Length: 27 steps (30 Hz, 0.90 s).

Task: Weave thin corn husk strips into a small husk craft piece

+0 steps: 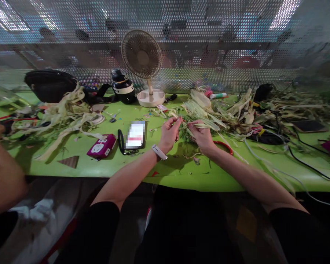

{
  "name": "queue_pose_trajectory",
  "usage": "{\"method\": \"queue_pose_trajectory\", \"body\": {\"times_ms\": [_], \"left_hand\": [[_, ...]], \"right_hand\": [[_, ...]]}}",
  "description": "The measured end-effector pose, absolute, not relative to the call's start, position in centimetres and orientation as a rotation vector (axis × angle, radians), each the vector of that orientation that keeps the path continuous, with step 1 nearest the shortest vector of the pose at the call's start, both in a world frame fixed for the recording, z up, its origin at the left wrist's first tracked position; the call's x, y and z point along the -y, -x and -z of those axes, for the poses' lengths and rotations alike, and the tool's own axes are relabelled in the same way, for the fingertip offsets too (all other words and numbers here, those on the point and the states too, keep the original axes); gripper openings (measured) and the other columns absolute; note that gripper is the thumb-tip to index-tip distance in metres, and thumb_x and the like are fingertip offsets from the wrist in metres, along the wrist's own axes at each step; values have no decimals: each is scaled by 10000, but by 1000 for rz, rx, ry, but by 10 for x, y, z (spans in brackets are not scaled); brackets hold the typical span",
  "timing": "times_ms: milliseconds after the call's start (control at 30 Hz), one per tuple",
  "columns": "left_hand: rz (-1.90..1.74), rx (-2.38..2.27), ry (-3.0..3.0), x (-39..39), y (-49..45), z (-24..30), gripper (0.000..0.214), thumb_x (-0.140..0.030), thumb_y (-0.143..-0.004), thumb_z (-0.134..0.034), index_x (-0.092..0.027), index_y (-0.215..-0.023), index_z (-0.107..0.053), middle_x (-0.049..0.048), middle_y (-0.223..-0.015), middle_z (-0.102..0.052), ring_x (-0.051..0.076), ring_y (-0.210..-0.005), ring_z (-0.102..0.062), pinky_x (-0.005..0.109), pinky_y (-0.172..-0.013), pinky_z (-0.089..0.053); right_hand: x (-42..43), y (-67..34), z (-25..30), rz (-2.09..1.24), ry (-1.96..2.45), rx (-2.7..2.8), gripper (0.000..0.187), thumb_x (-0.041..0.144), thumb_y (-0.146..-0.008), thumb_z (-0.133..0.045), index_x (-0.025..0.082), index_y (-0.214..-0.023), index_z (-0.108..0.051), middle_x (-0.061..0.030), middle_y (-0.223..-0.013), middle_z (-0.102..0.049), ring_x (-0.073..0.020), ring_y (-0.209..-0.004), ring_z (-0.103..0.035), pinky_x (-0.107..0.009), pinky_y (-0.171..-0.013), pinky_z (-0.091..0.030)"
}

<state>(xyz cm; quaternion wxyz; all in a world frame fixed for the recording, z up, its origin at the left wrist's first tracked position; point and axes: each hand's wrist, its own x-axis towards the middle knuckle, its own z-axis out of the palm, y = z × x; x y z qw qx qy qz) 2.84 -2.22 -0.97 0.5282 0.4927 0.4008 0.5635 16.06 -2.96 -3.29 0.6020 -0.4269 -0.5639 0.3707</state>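
Note:
Above the green table, my left hand (169, 135), with a white band on its wrist, is closed in a pinch. What lies between its fingertips is too small to make out. Opposite it, my right hand (202, 136) pinches a pale strip of corn husk (206, 125). Green leafy stems (184, 132) lie just under and between both hands. Beyond them is a heap of dried corn husks (200, 104). A red curved handle (224, 146), perhaps of scissors, sticks out beside my right wrist.
Left of me lie a phone (136, 135), a purple packet (102, 146) and more husks (66, 113). A fan (142, 55), a black bottle (123, 90) and a black bag (51, 86) stand behind. Cables (299, 146) cross the right side. Another person's arm (4, 168) is at far left.

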Motion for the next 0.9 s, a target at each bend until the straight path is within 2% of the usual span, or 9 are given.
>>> {"method": "queue_pose_trajectory", "body": {"times_ms": [200, 300, 367, 500, 567, 667, 767, 900], "left_hand": [[-1440, -862, -1147, 19, -29, 16, 368, -499, -876, -662, -217, -735, -473, -108, -441, -370, 47, -347, -337, 221, -380, -223], [-1308, -820, -1197, 14, -25, 19, 419, -580, -848, -663, -203, -735, -520, -93, -451, -381, 53, -369, -362, 224, -392, -250], [-1169, -752, -1198, 11, -23, 21, 432, -599, -808, -698, -185, -779, -578, -76, -493, -442, 60, -414, -424, 219, -424, -303], [-1014, -596, -1143, 10, -19, 24, 443, -409, -649, -880, -177, -944, -647, -34, -723, -642, 79, -596, -590, 224, -578, -449], [-988, -588, -1108, 9, -17, 24, 486, -337, -619, -899, -187, -1014, -658, -5, -862, -703, 102, -702, -645, 230, -631, -475], [-976, -636, -1146, 7, -15, 23, 395, -355, -725, -825, -180, -1035, -654, 20, -862, -721, 130, -762, -671, 247, -661, -490], [-1053, -676, -1276, 7, -15, 21, 291, -360, -829, -728, -180, -1020, -603, -1, -737, -685, 124, -667, -644, 264, -643, -483], [-1187, -648, -1389, 8, -17, 17, 226, -279, -866, -677, -195, -1004, -519, -63, -602, -539, 93, -527, -509, 240, -537, -389]], "right_hand": [[31, -161, 31, -917, 1052, 1301, 458, 690, -774, -617, 260, -812, -464, 53, -609, -380, -120, -530, -348, -284, -490, -308], [31, -163, 29, -914, 1071, 1281, 475, 702, -756, -628, 256, -810, -475, 53, -610, -406, -114, -531, -362, -278, -487, -315], [31, -164, 29, -955, 1033, 1242, 482, 695, -730, -669, 251, -811, -500, 49, -611, -458, -111, -528, -390, -271, -487, -333], [29, -164, 29, -1064, 925, 1107, 461, 641, -689, -755, 247, -849, -578, 24, -660, -583, -131, -565, -520, -290, -537, -444], [27, -165, 29, -1079, 909, 1028, 448, 612, -677, -779, 251, -867, -594, 18, -694, -622, -143, -603, -576, -307, -579, -494], [26, -166, 28, -1068, 902, 957, 431, 580, -660, -803, 245, -842, -602, 29, -681, -626, -133, -611, -581, -291, -578, -493], [27, -168, 25, -1115, 912, 972, 428, 552, -633, -826, 220, -806, -620, 52, -598, -575, -99, -523, -490, -258, -499, -409], [32, -169, 21, -1165, 964, 1097, 416, 502, -615, -850, 199, -797, -632, 63, -548, -535, -82, -470, -417, -251, -449, -331]]}}
